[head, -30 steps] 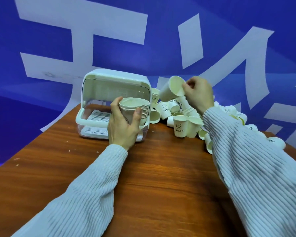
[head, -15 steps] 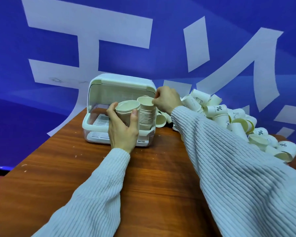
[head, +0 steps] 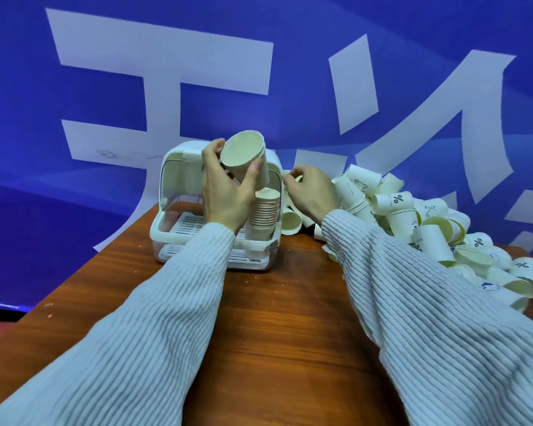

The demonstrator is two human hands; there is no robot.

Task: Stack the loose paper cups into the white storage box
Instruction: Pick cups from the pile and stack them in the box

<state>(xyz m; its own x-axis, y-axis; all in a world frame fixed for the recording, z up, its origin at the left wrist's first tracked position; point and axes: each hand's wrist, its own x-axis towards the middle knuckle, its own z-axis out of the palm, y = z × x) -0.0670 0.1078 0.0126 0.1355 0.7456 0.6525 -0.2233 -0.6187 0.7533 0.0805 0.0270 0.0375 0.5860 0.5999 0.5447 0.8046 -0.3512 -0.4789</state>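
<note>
The white storage box [head: 170,229] stands open on the wooden table, its lid flipped up. A tall stack of nested paper cups [head: 263,215] stands in its right side. My left hand [head: 225,192] holds a paper cup [head: 245,159] above the box, tilted with its mouth toward me. My right hand [head: 310,192] is just right of the box, fingers pinched at a cup rim among the loose cups; what it grips is partly hidden. A large pile of loose paper cups [head: 413,216] lies to the right.
The brown wooden table [head: 277,327] runs toward me, its left edge slanting down to the lower left. A blue wall banner with white characters [head: 154,81] rises directly behind the box and the cup pile.
My left hand has raised its cup from in front of the box to above it and tilted it. My right hand left the stack and moved right to the loose cups.
</note>
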